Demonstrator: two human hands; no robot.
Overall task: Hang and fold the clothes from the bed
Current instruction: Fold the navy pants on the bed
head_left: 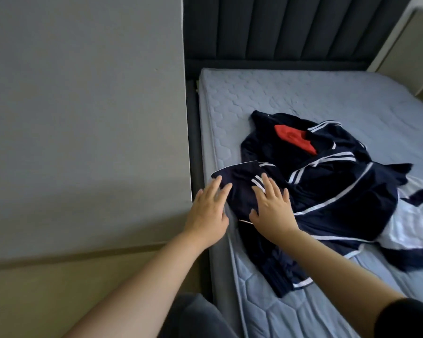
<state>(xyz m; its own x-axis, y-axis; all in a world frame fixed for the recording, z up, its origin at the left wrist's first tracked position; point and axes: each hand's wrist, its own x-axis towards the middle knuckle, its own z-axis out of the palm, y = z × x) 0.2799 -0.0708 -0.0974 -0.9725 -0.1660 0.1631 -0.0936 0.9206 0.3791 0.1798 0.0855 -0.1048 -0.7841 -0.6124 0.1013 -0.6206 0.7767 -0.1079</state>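
Observation:
A heap of navy clothes with white stripes (332, 189) lies on the pale blue mattress (327, 93), near its left edge. A red piece (294, 139) shows near the top of the heap, and a white garment (408, 228) sticks out at its right. A small navy piece with white stripes (239, 184) lies at the heap's left end. My left hand (209, 213) rests flat at the mattress edge, fingertips touching that piece. My right hand (272, 208) presses flat on it with straight, spread fingers.
A grey wall (83, 118) stands close to the left of the bed. A dark padded headboard (291, 28) rises behind the mattress. A narrow gap with the dark bed frame (193, 132) runs between wall and mattress.

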